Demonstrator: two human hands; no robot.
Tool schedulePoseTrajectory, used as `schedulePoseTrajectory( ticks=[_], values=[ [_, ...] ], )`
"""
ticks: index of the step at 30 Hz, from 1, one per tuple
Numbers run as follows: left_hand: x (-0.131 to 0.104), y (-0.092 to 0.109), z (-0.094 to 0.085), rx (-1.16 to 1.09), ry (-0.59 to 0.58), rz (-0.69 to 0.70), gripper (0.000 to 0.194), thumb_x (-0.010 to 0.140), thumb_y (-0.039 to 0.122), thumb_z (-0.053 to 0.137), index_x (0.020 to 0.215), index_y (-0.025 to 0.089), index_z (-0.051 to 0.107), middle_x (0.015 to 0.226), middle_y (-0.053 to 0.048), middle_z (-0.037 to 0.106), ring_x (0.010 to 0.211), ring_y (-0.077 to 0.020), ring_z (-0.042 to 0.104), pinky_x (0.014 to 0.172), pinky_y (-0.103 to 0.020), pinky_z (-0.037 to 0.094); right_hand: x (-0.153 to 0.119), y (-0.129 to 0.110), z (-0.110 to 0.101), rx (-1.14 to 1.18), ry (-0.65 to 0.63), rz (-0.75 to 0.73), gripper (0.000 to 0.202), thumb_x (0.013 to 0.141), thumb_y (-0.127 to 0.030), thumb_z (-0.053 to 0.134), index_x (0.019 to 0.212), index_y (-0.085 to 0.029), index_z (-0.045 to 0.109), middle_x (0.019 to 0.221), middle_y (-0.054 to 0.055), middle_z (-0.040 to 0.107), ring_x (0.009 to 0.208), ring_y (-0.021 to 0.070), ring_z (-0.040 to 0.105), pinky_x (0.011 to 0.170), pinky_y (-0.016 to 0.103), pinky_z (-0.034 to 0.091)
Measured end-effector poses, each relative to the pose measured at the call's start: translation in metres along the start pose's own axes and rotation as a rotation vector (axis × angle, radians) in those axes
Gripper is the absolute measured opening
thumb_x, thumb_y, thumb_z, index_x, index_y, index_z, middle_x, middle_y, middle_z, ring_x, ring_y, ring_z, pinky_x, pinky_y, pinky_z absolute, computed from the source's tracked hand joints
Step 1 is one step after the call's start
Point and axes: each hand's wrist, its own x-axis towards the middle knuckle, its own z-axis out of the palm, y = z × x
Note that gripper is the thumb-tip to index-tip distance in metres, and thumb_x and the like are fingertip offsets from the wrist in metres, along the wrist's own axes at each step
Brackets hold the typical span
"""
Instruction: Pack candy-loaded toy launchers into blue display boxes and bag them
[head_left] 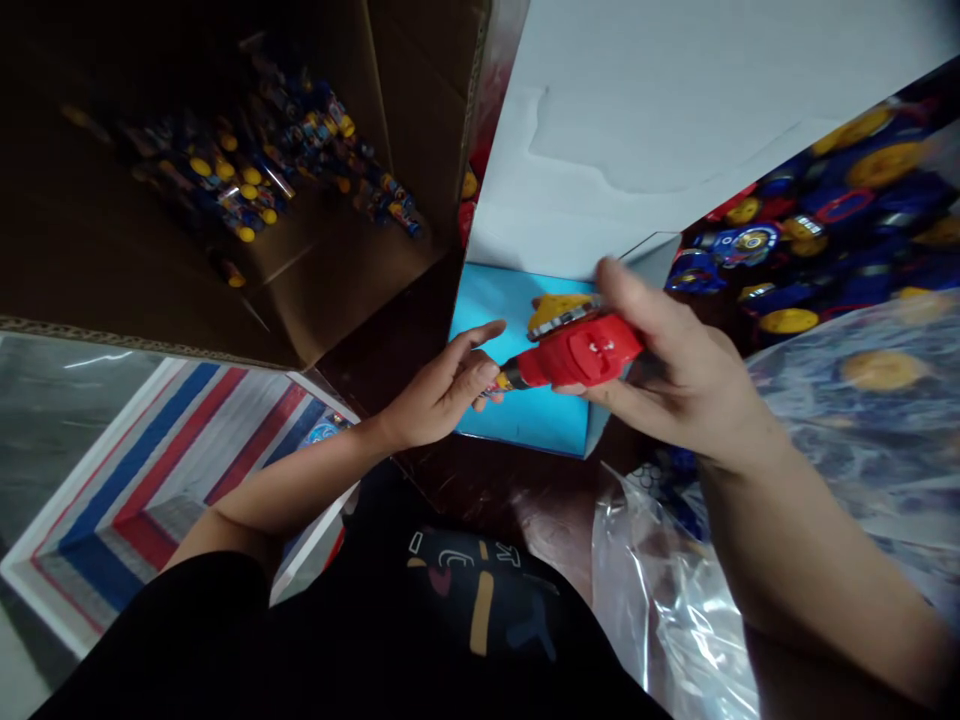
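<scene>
My right hand (pixel 675 375) is closed around a red plastic toy (pixel 592 350), with its thumb above and fingers below. A yellow part with a chequered black-and-white rim (pixel 561 315) sits on the toy's far side. My left hand (pixel 450 388) pinches a small tube with a colourful label (pixel 500 382) between thumb and fingers, its index finger stretched out. The tube meets the toy's narrow dark end; whether it is fixed there I cannot tell. Both hands are above the bright blue surface (pixel 525 425) by a white box with a raised panel (pixel 637 90).
At the upper left stands an open cardboard box (pixel 420 90) with several small yellow-capped tubes (pixel 250 190). Several blue, red and yellow toys (pixel 750 243) lie at the right, partly under clear plastic (pixel 675 600). A striped box (pixel 150 480) is at the lower left.
</scene>
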Motion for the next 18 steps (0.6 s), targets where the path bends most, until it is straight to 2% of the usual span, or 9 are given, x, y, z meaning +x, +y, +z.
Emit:
schedulePoseTrajectory(
  ticks=[2,3,4,5,7,9,10,14,18],
  values=[
    [-0.003,-0.005,0.004,0.282,0.137,0.137,0.067,0.117,0.049,0.053,0.173,0.021,0.031,0.129,-0.015,0.071,0.114,-0.0223,0.075,0.101,-0.036,0.061,0.004,0.014,0.003,-0.048,0.059,0.014,0.082,0.097,-0.044,0.082,0.171,-0.044,0.045,0.155,0.003,0.069,0.133,0.0307,0.074,0.111,0.048,0.067],
    [-0.006,-0.006,0.009,0.465,0.199,0.234,0.076,0.113,0.052,0.060,0.175,0.021,0.028,0.147,-0.019,0.065,0.133,-0.0286,0.069,0.115,-0.043,0.056,0.006,0.023,0.007,-0.089,0.117,0.040,0.078,0.096,-0.042,0.083,0.167,-0.043,0.050,0.155,0.004,0.069,0.135,0.0310,0.073,0.115,0.048,0.065],
    [-0.010,-0.009,0.016,0.647,0.203,0.325,0.083,0.109,0.056,0.065,0.176,0.022,0.029,0.161,-0.022,0.055,0.150,-0.0343,0.058,0.126,-0.051,0.047,0.009,0.032,0.013,-0.128,0.181,0.073,0.077,0.095,-0.041,0.085,0.165,-0.042,0.053,0.155,0.005,0.069,0.138,0.0314,0.071,0.117,0.048,0.063],
    [-0.015,-0.011,0.024,0.811,0.131,0.402,0.084,0.107,0.058,0.067,0.175,0.022,0.033,0.170,-0.021,0.048,0.159,-0.0376,0.047,0.134,-0.058,0.037,0.012,0.041,0.020,-0.154,0.232,0.106,0.076,0.095,-0.041,0.085,0.164,-0.040,0.055,0.155,0.007,0.068,0.140,0.0318,0.069,0.119,0.049,0.061],
    [-0.023,-0.018,0.045,1.045,-0.152,0.469,0.063,0.111,0.053,0.062,0.167,0.026,0.051,0.174,-0.013,0.047,0.165,-0.0364,0.039,0.139,-0.068,0.021,0.019,0.055,0.034,-0.168,0.250,0.153,0.069,0.098,-0.046,0.080,0.162,-0.035,0.056,0.154,0.009,0.069,0.142,0.0323,0.068,0.120,0.050,0.059],
    [-0.029,-0.027,0.067,1.164,-0.354,0.424,0.045,0.115,0.039,0.054,0.159,0.029,0.061,0.173,-0.006,0.051,0.163,-0.0333,0.041,0.138,-0.077,0.013,0.028,0.060,0.044,-0.195,0.150,0.208,0.064,0.104,-0.052,0.071,0.162,-0.031,0.056,0.151,0.010,0.070,0.138,0.0324,0.070,0.119,0.050,0.059],
    [-0.031,-0.031,0.076,1.192,-0.372,0.391,0.043,0.116,0.034,0.051,0.157,0.030,0.062,0.173,-0.005,0.051,0.162,-0.0332,0.042,0.136,-0.082,0.009,0.032,0.058,0.046,-0.229,0.079,0.240,0.062,0.106,-0.054,0.066,0.163,-0.031,0.055,0.150,0.010,0.071,0.135,0.0328,0.071,0.117,0.050,0.060],
    [-0.029,-0.042,0.097,1.205,-0.264,0.345,0.044,0.117,0.030,0.046,0.159,0.033,0.061,0.176,-0.004,0.047,0.163,-0.0363,0.040,0.126,-0.094,-0.006,0.048,0.041,0.038,-0.402,-0.181,0.295,0.061,0.111,-0.055,0.053,0.168,-0.032,0.052,0.143,0.011,0.074,0.120,0.0348,0.076,0.100,0.049,0.064],
    [-0.025,-0.042,0.107,1.226,-0.183,0.331,0.043,0.118,0.031,0.041,0.154,0.035,0.065,0.171,-0.001,0.053,0.164,-0.0354,0.036,0.124,-0.089,-0.021,0.062,0.034,0.037,-0.421,-0.169,0.347,0.063,0.112,-0.058,0.047,0.170,-0.031,0.049,0.144,0.011,0.072,0.121,0.0324,0.075,0.103,0.046,0.063]
  ],
)
